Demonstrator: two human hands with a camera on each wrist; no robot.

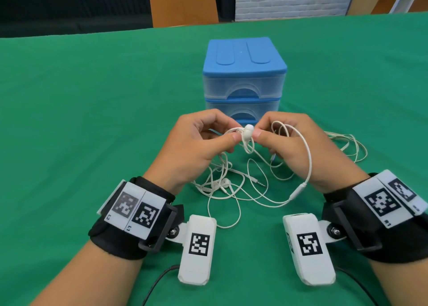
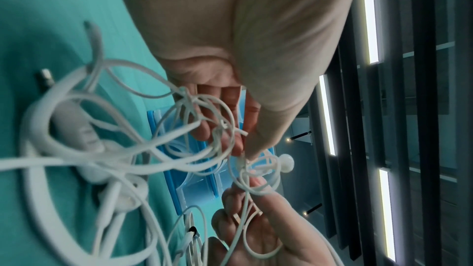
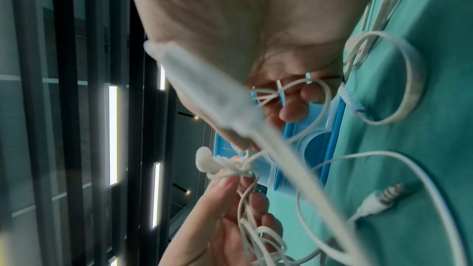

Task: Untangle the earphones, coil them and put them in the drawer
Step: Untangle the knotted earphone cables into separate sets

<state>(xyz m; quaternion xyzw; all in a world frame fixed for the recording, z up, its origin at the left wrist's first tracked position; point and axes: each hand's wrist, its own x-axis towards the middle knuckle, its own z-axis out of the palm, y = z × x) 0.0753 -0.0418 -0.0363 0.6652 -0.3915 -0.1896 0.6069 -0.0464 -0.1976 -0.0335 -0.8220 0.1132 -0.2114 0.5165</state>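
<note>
White earphones [image 1: 231, 185] lie in a tangle on the green cloth, with loops lifted up between my hands. My left hand [image 1: 234, 131] pinches the cord by a knot just left of one earbud [image 1: 249, 132]. My right hand [image 1: 258, 128] pinches the cord on the earbud's right, and a loop with the in-line remote [image 1: 298, 190] hangs over that hand. The left wrist view shows my left fingertips [image 2: 252, 154] on the knot beside the earbud [image 2: 285, 163]. The blue drawer unit [image 1: 244, 74] stands behind my hands, its drawers closed. The jack plug [image 1: 259, 182] rests on the cloth.
More white cord [image 1: 347, 143] trails over the cloth to the right of my right hand. The green table [image 1: 92, 120] stretches wide on both sides of the drawer unit. A dark cable [image 1: 157, 282] runs near the front edge under my left wrist.
</note>
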